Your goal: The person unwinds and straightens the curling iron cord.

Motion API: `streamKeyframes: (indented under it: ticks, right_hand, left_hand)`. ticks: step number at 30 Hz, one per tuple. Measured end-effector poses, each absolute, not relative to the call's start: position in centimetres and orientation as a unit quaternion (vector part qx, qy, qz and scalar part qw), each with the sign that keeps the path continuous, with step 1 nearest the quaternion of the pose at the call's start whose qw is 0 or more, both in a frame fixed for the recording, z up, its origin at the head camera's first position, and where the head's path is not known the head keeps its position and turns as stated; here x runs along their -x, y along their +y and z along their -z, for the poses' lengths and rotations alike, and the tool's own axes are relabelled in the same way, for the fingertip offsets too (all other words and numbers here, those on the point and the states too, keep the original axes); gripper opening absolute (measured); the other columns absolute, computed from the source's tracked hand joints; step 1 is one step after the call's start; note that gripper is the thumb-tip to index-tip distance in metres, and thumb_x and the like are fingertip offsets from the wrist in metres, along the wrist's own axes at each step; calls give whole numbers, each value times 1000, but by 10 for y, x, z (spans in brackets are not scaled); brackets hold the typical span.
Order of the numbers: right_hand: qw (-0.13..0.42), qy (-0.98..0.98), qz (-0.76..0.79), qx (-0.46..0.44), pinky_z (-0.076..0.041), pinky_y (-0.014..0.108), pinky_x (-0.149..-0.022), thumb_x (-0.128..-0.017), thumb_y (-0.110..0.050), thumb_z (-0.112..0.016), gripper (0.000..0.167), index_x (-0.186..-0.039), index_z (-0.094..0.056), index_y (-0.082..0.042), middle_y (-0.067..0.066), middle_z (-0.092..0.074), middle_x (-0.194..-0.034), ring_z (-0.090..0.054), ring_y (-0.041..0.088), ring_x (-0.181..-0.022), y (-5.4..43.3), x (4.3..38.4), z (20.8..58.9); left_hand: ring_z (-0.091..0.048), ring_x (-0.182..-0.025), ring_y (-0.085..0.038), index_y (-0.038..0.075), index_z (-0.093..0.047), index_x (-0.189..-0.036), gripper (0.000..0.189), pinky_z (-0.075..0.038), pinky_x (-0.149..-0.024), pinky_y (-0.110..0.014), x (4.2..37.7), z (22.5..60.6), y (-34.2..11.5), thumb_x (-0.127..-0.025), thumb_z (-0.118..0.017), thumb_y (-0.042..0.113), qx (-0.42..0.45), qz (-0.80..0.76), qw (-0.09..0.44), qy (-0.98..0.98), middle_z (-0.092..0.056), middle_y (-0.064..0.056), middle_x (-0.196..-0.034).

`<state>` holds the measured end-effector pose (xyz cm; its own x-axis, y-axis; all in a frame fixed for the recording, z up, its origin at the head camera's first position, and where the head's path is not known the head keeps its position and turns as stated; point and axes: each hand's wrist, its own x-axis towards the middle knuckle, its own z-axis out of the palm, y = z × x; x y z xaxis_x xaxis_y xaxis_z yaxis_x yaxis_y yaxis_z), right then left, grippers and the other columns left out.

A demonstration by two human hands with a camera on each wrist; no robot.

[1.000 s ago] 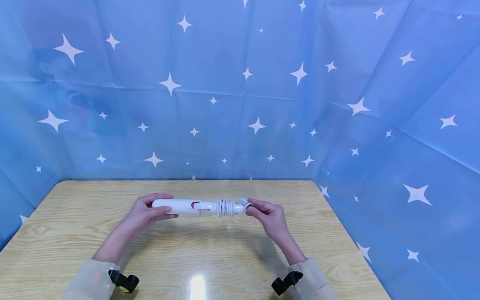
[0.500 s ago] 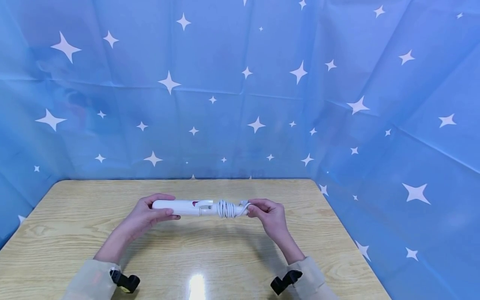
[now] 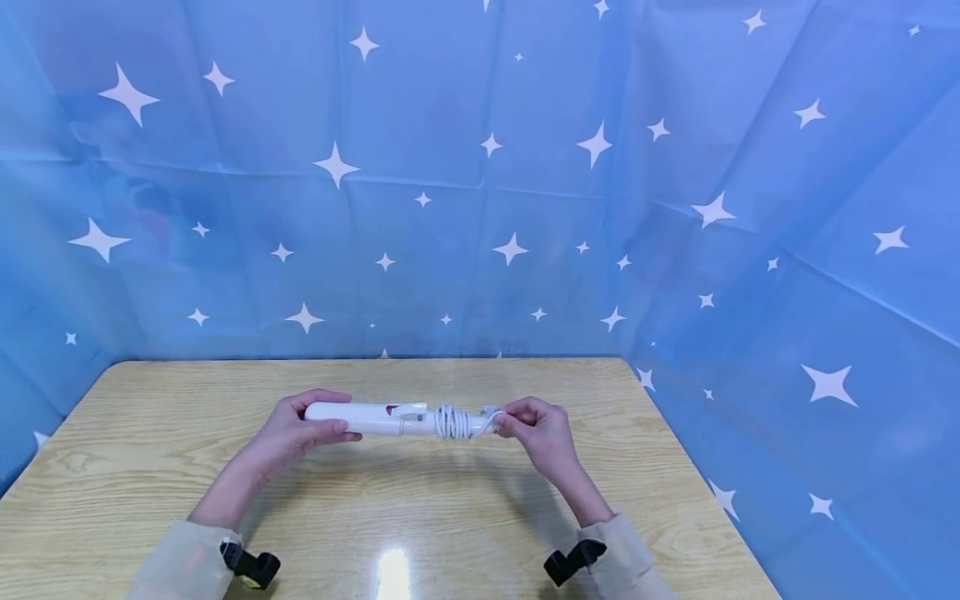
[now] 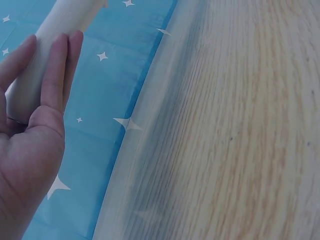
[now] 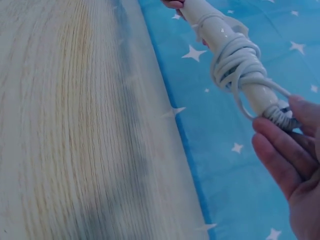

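Cord wound in several turns round the wand: winding looks nearly done, its last stretch (apparently) unsecured. Angled inward, the left hand grips the thick end, the right hand pinches the corded end, above the table; beyond, a curtain.

Starry blue cloth hangs behind a wood-grain table.

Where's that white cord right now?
In the head view, just below the middle, the cord coils around the white wand-shaped device, between its lever and the right grip.
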<state>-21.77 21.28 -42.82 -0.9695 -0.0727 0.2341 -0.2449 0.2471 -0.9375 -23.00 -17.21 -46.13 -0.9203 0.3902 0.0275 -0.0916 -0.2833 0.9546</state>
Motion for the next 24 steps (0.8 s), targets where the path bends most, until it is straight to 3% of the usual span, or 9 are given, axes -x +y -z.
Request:
streamKeyframes:
  ticks: [6, 16, 21, 24]
  right_hand:
    - [88, -798, -584, -119, -68, 38, -71, -91, -1, -76, 8, -95, -73, 5, 16, -75, -83, -74, 33, -74, 213, 217, 427]
    - [67, -804, -567, -169, -66, 28, -73, -94, -2, -73, 13, -103, -74, 7, 19, -76, -90, -74, 17, -78, 221, 218, 426]
    - [77, -802, -571, -161, -68, 36, -72, -93, -1, -73, 9, -97, -73, 7, 18, -75, -85, -74, 22, -73, 221, 217, 427]
    - [99, -807, -559, -164, -67, 34, -69, -93, 0, -73, 6, -94, -71, 5, 17, -75, -83, -74, 27, -72, 219, 216, 429]
  left_hand:
    - [-73, -101, -36, 15, -75, -119, 34, -59, -98, -47, 230, 461, -172, -95, -67, -8, -130, -795, 154, 573, -23, -31, -147]
    - [-72, -99, -38, 11, -75, -118, 36, -60, -95, -47, 229, 465, -173, -95, -63, -13, -159, -809, 135, 550, -29, -31, -138]
    - [-73, -98, -38, 11, -75, -118, 35, -60, -95, -47, 229, 466, -172, -96, -61, -13, -164, -811, 141, 544, -35, -28, -135]
    - [-73, -98, -39, 10, -75, -117, 35, -60, -94, -48, 228, 466, -171, -96, -61, -14, -160, -811, 139, 545, -39, -24, -132]
